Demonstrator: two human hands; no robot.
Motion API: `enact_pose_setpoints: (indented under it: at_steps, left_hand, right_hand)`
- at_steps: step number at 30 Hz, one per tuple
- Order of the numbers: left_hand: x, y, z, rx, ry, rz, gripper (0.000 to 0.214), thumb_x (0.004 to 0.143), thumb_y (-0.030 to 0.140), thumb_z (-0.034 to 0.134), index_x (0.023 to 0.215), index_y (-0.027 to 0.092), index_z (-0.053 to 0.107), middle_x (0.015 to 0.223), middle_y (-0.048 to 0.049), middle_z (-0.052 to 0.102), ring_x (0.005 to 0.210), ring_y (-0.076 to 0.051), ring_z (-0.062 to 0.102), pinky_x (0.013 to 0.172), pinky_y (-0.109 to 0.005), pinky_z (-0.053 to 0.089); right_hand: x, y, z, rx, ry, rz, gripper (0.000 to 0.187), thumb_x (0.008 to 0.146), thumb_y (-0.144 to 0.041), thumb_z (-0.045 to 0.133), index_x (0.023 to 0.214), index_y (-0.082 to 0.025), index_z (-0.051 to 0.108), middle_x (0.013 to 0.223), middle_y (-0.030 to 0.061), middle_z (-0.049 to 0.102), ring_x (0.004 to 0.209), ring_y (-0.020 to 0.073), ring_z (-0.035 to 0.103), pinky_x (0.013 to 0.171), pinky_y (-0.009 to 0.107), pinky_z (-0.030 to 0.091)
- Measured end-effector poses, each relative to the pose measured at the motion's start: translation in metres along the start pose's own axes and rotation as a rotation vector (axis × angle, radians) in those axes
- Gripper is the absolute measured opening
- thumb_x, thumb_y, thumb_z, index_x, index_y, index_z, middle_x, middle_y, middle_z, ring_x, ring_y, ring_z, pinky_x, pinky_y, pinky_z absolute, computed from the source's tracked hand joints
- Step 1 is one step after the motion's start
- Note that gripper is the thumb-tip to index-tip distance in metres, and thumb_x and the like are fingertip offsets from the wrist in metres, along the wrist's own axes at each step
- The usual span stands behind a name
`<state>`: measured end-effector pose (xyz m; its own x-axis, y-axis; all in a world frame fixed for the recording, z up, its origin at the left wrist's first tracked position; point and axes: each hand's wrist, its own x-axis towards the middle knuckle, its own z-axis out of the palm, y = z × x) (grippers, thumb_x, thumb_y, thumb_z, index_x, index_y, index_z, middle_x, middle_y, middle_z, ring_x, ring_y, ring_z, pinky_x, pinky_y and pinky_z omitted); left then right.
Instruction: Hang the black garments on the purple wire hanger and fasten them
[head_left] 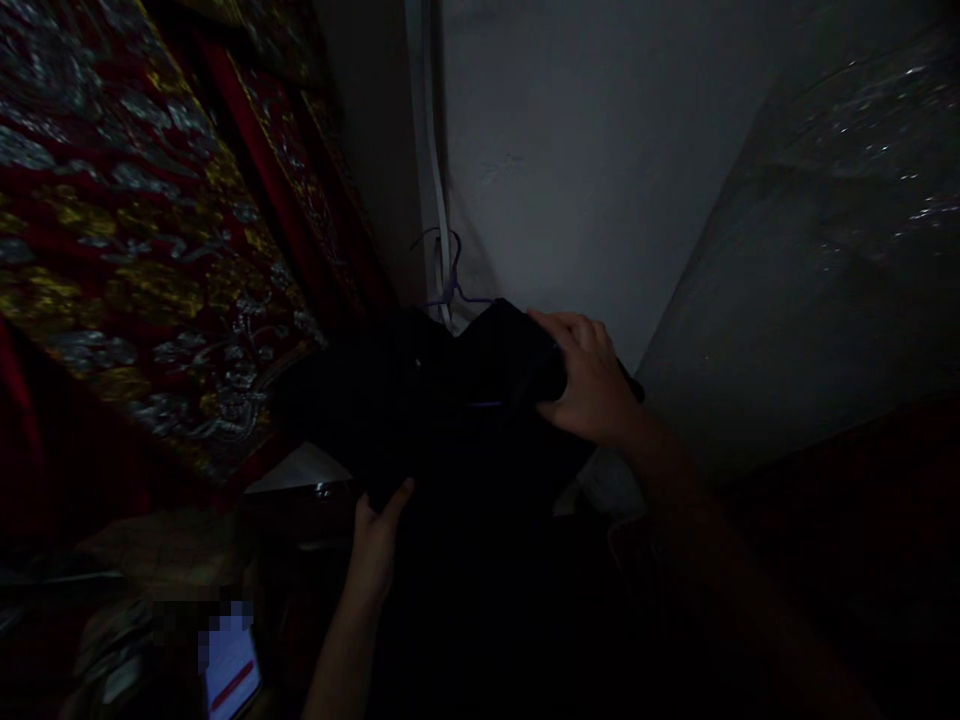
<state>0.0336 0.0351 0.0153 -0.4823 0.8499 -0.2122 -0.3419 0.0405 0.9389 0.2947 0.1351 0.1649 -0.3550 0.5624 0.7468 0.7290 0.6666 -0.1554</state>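
A black garment (457,450) hangs on a thin purple hanger (452,285) near the wall corner. It is too dark to tell what kind of garment it is. At its right shoulder, my right hand (592,375) is closed around the cloth, thumb below and fingers over the top. Lower down on the left side, my left hand (381,535) grips the garment's edge, with its thumb on the front and the other fingers mostly hidden. The hanger's hook shows above the collar, beside a pale strip running down the wall.
Red cloth with gold and silver embroidery (150,230) hangs at the left. A lit phone (231,672) lies at the lower left among dim items. Behind the garment is a grey wall (570,150), and shiny clear plastic (862,200) covers the right side.
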Motion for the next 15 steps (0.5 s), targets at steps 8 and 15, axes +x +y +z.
enact_pose_setpoints:
  at_steps: [8, 15]
  left_hand:
    - [-0.03, -0.026, -0.004, -0.191, 0.105, -0.211, 0.019, 0.085, 0.02, 0.061, 0.102, 0.019, 0.07, 0.1, -0.0086, 0.079, 0.11, -0.026, 0.073, 0.103, -0.044, 0.055]
    - [-0.04, -0.042, -0.013, -0.151, -0.004, -0.193, 0.02, 0.075, 0.037, 0.073, 0.085, 0.019, 0.074, 0.09, -0.0127, 0.079, 0.111, -0.033, 0.072, 0.104, -0.049, 0.054]
  right_hand:
    - [-0.116, -0.078, 0.083, 0.74, -0.006, 0.814, 0.044, 0.091, -0.06, 0.053, 0.072, -0.02, 0.059, 0.071, 0.0039, 0.061, 0.07, 0.0213, 0.061, 0.068, 0.034, 0.049]
    - [-0.133, -0.118, 0.13, 1.048, -0.232, 1.051, 0.055, 0.083, -0.071, 0.056, 0.065, -0.019, 0.06, 0.065, 0.0027, 0.059, 0.069, 0.0195, 0.057, 0.063, 0.031, 0.042]
